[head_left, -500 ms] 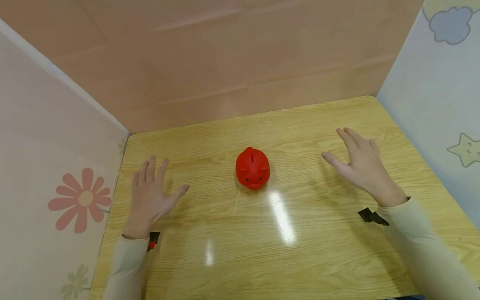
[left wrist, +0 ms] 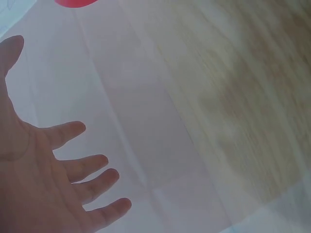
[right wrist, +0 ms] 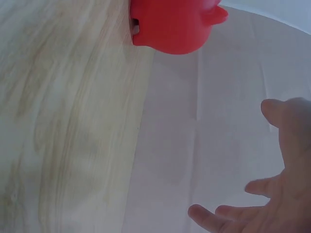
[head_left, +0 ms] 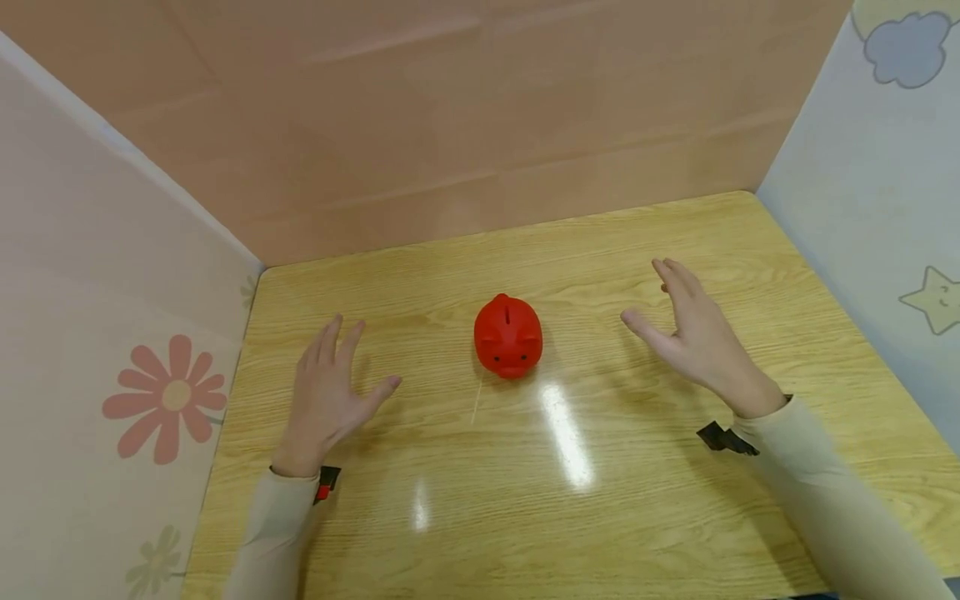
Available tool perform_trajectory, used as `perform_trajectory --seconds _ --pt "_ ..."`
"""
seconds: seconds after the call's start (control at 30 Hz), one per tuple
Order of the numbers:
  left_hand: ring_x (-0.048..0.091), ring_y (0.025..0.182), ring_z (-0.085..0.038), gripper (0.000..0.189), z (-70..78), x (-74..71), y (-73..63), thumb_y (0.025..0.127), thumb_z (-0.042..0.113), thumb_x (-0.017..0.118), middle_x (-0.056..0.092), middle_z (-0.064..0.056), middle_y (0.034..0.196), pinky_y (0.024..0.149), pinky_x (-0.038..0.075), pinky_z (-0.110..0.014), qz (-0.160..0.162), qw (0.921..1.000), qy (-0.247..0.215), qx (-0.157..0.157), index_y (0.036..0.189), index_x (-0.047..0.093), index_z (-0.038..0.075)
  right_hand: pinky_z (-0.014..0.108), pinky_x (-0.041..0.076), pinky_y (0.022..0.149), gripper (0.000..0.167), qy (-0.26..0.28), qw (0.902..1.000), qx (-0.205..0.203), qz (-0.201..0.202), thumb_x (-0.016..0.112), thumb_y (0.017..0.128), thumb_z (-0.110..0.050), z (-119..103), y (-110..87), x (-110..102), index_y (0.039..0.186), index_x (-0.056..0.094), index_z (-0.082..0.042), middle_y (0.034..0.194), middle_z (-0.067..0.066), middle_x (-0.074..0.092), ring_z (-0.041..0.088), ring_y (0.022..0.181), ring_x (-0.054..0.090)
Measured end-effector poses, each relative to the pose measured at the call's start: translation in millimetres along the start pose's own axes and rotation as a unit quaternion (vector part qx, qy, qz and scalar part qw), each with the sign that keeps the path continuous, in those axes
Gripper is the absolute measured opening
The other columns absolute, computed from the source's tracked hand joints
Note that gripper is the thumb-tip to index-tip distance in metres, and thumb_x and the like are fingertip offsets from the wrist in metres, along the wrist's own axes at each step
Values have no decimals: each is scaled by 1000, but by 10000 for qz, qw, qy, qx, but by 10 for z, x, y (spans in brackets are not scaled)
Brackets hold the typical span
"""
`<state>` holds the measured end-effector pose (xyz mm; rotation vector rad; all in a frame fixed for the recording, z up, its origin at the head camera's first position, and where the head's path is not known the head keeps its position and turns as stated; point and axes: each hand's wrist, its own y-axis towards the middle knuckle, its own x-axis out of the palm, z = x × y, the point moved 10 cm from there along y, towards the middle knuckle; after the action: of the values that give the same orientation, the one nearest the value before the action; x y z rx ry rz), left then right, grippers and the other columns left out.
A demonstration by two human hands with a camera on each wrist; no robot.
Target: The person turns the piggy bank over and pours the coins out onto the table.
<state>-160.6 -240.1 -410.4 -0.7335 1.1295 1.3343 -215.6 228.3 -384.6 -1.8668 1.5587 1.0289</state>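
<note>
Hovering apart with fingers loosely extended, the left hand [head_left: 327, 400] and right hand [head_left: 699, 337] are holding nothing; the red piggy bank [head_left: 507, 337] is sitting between them, touching neither. I'm judging this the reaching step, the next move calling for palms drawing inward.

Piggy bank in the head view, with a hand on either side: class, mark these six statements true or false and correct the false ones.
1. The piggy bank stands on the table. True.
2. It lies between the left hand and the right hand. True.
3. The right hand grips the piggy bank. False: that hand is empty and apart from it.
4. A slot shows in its top. True.
5. The piggy bank is blue. False: it is red.
6. It faces the far wall. False: its snout points toward the person.
</note>
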Motion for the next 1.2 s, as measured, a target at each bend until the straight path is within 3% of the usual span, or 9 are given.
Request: perform_trajectory --seconds 0.17,0.5,1.2 --pt "35 152 -55 98 45 39 -6 89 64 75 32 -29 169 114 33 -78 28 10000 -36 41 161 42 8 78 46 98 97 158 9998 92 -127 63 105 -50 -18 -17 89 173 4 -13 176 24 20 52 144 45" --pt "38 151 -53 95 150 93 -16 88 61 76 35 -28 168 113 36 -78 188 9996 -155 172 161 43 10 76 45 104 94 365 9991 5 -217 62 105 -49 -101 -35 243 173 7 -14 177 19 22 49 146 47" --pt "39 151 -52 95 294 277 -26 92 58 73 35 -27 168 118 34 -74 41 9989 -414 233 162 39 5 72 47 107 86 873 9946 -141 -537 64 106 -45 -298 -47 543 171 20 -11 175 17 29 43 144 52"
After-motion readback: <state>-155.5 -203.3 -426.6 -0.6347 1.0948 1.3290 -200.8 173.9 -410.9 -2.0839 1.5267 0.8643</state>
